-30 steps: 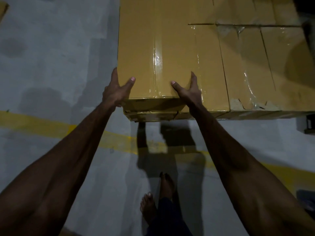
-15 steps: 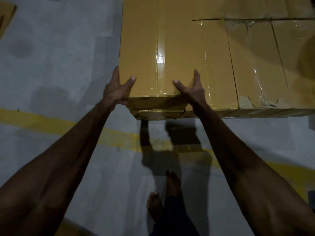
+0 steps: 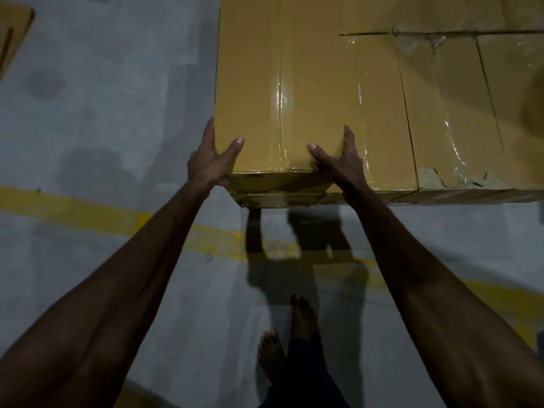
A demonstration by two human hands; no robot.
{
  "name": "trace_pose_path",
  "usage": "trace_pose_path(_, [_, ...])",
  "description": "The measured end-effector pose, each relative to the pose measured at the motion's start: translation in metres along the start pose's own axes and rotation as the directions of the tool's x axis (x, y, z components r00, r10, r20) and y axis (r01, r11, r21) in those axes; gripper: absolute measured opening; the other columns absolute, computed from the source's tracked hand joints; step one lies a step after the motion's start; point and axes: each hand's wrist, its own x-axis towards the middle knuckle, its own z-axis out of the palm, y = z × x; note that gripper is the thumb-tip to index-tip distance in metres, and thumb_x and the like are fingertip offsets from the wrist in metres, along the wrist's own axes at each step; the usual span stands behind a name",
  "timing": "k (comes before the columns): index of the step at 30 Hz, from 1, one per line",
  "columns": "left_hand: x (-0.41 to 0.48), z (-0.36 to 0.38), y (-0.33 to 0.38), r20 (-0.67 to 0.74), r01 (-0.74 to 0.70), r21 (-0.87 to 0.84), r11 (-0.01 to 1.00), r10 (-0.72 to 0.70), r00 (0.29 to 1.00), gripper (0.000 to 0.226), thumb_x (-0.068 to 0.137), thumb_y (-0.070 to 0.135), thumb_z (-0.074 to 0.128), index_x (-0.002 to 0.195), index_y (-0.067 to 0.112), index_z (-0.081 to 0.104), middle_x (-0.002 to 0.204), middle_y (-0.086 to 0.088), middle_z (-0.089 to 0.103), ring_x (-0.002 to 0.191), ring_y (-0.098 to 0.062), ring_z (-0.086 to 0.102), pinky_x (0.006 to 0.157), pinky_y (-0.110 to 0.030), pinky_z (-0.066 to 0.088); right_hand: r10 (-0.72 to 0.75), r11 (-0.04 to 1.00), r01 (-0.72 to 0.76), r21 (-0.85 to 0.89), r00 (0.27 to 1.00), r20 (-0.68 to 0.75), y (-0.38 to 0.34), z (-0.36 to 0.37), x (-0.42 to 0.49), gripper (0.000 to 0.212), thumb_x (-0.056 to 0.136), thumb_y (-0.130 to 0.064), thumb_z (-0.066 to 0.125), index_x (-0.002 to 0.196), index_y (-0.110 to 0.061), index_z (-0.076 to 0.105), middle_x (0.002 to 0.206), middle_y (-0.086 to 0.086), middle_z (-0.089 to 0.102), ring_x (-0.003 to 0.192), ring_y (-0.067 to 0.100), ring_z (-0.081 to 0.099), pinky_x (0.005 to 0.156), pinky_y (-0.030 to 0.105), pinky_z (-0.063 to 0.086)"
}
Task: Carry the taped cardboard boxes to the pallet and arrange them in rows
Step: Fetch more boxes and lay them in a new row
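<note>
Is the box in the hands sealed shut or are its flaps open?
Sealed shut: glossy tape runs along the top seam of the held box, flaps flat. Left hand and right hand grip it.

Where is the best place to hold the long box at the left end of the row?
Judging by its pose, grip the long box at its near end, one palm on each long side, as the left hand and right hand do; that end overhangs.
</note>
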Motion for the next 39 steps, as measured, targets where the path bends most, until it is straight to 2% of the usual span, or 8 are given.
trace_pose_path(6, [-0.005, 0.001, 0.004, -0.023, -0.006, 0.048, 0.999, 0.007, 1.000, 0.090, 0.085, 0.078, 0.060, 0.160, 0.046, 0.020, 0.160, 0.003, 0.042, 0.130, -0.039, 0.054, 0.065, -0.052, 0.065, 0.005, 1.000, -0.005, 0.002, 1.000, -0.001, 0.002, -0.001, -0.003, 0.104, 0.089, -0.054, 0.075, 0.165, -0.024, 0.012, 0.168, 0.013, 0.027, 0.151, 0.035, 0.031, 0.119, 0.046, 0.036])
trace_pose_path(11, [-0.010, 0.003, 0.006, -0.027, 0.001, 0.056, 0.998, 0.001, 1.000, 0.089, 0.089, 0.074, 0.060, 0.161, 0.044, 0.017, 0.161, 0.000, 0.039, 0.126, -0.039, 0.057, 0.062, -0.050, 0.065, 0.001, 1.000, -0.001, -0.011, 1.000, -0.002, 0.005, -0.003, -0.005, 0.104, 0.088, -0.055, 0.075, 0.165, -0.024, 0.012, 0.168, 0.014, 0.026, 0.150, 0.036, 0.031, 0.119, 0.051, 0.037])
trace_pose_path(17, [-0.008, 0.002, 0.006, -0.011, 0.014, 0.042, 0.999, -0.013, 1.000, 0.091, 0.089, 0.074, 0.060, 0.162, 0.043, 0.016, 0.164, -0.002, 0.035, 0.128, -0.040, 0.055, 0.063, -0.051, 0.065, -0.010, 1.000, 0.010, -0.011, 1.000, 0.017, 0.004, -0.004, -0.004, 0.102, 0.091, -0.052, 0.074, 0.166, -0.023, 0.011, 0.169, 0.014, 0.023, 0.152, 0.037, 0.028, 0.118, 0.046, 0.036])
trace_pose_path(21, [-0.005, 0.000, 0.002, 0.011, -0.002, 0.013, 1.000, 0.002, 1.000, 0.094, 0.086, 0.077, 0.061, 0.162, 0.043, 0.016, 0.164, -0.002, 0.035, 0.127, -0.039, 0.057, 0.060, -0.048, 0.065, -0.001, 1.000, 0.001, 0.000, 0.999, 0.035, 0.004, -0.004, -0.002, 0.102, 0.091, -0.053, 0.073, 0.166, -0.026, 0.009, 0.168, 0.016, 0.024, 0.150, 0.037, 0.030, 0.117, 0.046, 0.037])
trace_pose_path(29, [-0.001, 0.003, 0.001, 0.014, 0.002, -0.009, 1.000, -0.002, 1.000, 0.092, 0.088, 0.072, 0.062, 0.162, 0.043, 0.016, 0.167, -0.003, 0.030, 0.133, -0.041, 0.052, 0.058, -0.042, 0.065, 0.007, 1.000, -0.009, 0.023, 0.998, 0.068, 0.003, -0.005, 0.003, 0.102, 0.093, -0.050, 0.072, 0.166, -0.025, 0.005, 0.171, 0.014, 0.016, 0.154, 0.038, 0.022, 0.120, 0.047, 0.028])
trace_pose_path(34, [0.000, 0.004, 0.002, 0.000, -0.045, 0.001, 0.999, 0.045, 0.999, 0.090, 0.089, 0.073, 0.061, 0.161, 0.042, 0.019, 0.165, 0.000, 0.034, 0.128, -0.035, 0.055, 0.054, -0.036, 0.063, -0.014, 0.999, 0.011, 0.033, 0.997, 0.081, 0.003, -0.007, 0.007, 0.101, 0.094, -0.049, 0.071, 0.166, -0.025, 0.005, 0.172, 0.013, 0.014, 0.155, 0.036, 0.020, 0.119, 0.042, 0.028])
trace_pose_path(39, [0.001, 0.004, 0.001, -0.004, -0.033, 0.008, 0.999, 0.033, 0.999, 0.089, 0.089, 0.073, 0.061, 0.161, 0.043, 0.019, 0.166, 0.000, 0.032, 0.130, -0.036, 0.053, 0.057, -0.039, 0.064, -0.025, 0.999, 0.022, 0.029, 0.991, 0.128, 0.001, -0.011, 0.015, 0.100, 0.095, -0.048, 0.070, 0.165, -0.028, 0.001, 0.173, 0.011, 0.007, 0.155, 0.040, 0.017, 0.122, 0.052, 0.028])
